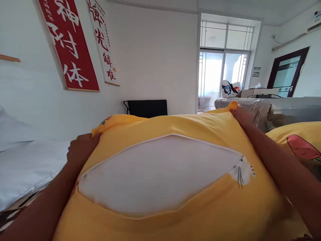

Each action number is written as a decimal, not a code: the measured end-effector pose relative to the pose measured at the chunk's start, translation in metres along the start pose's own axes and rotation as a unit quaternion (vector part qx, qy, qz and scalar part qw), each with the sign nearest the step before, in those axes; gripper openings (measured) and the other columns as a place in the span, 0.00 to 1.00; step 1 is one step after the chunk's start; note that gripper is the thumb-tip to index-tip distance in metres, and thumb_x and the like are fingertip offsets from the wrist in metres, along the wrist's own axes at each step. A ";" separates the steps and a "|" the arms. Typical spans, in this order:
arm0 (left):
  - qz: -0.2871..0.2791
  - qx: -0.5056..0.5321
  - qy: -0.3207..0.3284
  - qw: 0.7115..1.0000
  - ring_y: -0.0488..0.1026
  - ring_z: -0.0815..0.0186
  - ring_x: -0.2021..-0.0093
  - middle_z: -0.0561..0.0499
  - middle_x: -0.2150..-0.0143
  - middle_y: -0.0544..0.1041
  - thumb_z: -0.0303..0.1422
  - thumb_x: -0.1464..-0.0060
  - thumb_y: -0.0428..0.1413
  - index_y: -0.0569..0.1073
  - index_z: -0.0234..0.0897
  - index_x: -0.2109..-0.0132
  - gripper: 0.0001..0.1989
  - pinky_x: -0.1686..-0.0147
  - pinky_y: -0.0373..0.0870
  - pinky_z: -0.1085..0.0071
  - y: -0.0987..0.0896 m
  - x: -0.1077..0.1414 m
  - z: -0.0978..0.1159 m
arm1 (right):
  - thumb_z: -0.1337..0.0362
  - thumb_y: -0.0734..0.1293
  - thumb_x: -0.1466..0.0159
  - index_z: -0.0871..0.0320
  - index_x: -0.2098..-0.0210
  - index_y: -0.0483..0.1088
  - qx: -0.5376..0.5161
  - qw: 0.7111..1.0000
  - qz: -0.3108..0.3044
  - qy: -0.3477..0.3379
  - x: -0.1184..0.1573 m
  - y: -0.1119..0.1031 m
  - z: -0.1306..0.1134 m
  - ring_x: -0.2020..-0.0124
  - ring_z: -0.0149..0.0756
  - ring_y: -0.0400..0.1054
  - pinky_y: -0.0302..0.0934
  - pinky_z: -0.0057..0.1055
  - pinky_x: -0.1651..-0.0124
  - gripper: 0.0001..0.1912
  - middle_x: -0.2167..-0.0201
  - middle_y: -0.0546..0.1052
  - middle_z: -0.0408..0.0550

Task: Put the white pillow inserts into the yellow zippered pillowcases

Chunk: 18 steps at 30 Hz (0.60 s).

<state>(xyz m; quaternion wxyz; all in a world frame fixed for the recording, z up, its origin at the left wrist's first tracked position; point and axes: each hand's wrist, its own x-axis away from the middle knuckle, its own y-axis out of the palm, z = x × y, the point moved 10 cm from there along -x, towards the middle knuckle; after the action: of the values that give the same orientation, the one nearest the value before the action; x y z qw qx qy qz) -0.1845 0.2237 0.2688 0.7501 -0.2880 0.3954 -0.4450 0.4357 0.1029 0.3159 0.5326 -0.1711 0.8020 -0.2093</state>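
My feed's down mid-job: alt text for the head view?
A left hand and right hand grip the far corners of a yellow pillowcase whose wide opening shows a white pillow. A red calligraphy scroll and white calligraphy scroll hang beyond, at left.

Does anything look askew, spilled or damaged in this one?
Only the yellow cover stands out: its opening gapes wide, exposing the white insert, while the left hand and right hand grip its far corners. No spill or obvious tear shows. The red scroll's slant may be lens distortion.

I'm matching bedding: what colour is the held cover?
The cover is mostly yellow, best seen in the head view.
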 end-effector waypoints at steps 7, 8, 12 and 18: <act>-0.209 0.044 0.318 0.924 0.68 0.59 0.45 0.48 0.45 0.73 0.47 0.44 0.46 0.73 0.38 0.50 0.23 0.44 0.63 0.68 0.129 0.082 0.052 | 0.49 0.54 0.34 0.52 0.46 0.68 -0.214 0.846 -0.422 -0.245 0.179 0.140 -0.137 0.54 0.39 0.69 0.62 0.35 0.51 0.24 0.50 0.74 0.50; -0.255 0.049 0.342 0.903 0.68 0.60 0.44 0.49 0.44 0.72 0.49 0.43 0.45 0.73 0.40 0.49 0.24 0.44 0.63 0.68 0.142 0.096 0.052 | 0.49 0.55 0.34 0.52 0.46 0.68 -0.226 0.823 -0.457 -0.251 0.199 0.144 -0.143 0.54 0.39 0.69 0.62 0.36 0.50 0.24 0.50 0.74 0.50; -0.319 0.068 0.382 0.865 0.69 0.61 0.47 0.49 0.47 0.74 0.48 0.41 0.43 0.72 0.42 0.49 0.23 0.45 0.64 0.69 0.150 0.130 0.030 | 0.53 0.59 0.37 0.55 0.56 0.74 -0.246 0.824 -0.452 -0.240 0.228 0.120 -0.133 0.60 0.39 0.69 0.63 0.37 0.54 0.18 0.60 0.76 0.50; -0.207 0.081 0.465 0.857 0.68 0.60 0.49 0.46 0.51 0.74 0.43 0.39 0.42 0.72 0.41 0.56 0.18 0.48 0.66 0.67 0.125 0.176 0.024 | 0.54 0.67 0.47 0.45 0.58 0.70 -0.229 0.846 -0.408 -0.255 0.267 0.074 -0.113 0.56 0.45 0.68 0.63 0.40 0.54 0.16 0.60 0.74 0.48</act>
<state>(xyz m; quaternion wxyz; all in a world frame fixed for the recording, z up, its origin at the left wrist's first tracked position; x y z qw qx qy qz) -0.0575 0.1231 0.1242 0.3904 -0.0608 0.5920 -0.7024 0.2275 0.0506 0.1079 0.5308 -0.6474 0.5207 -0.1671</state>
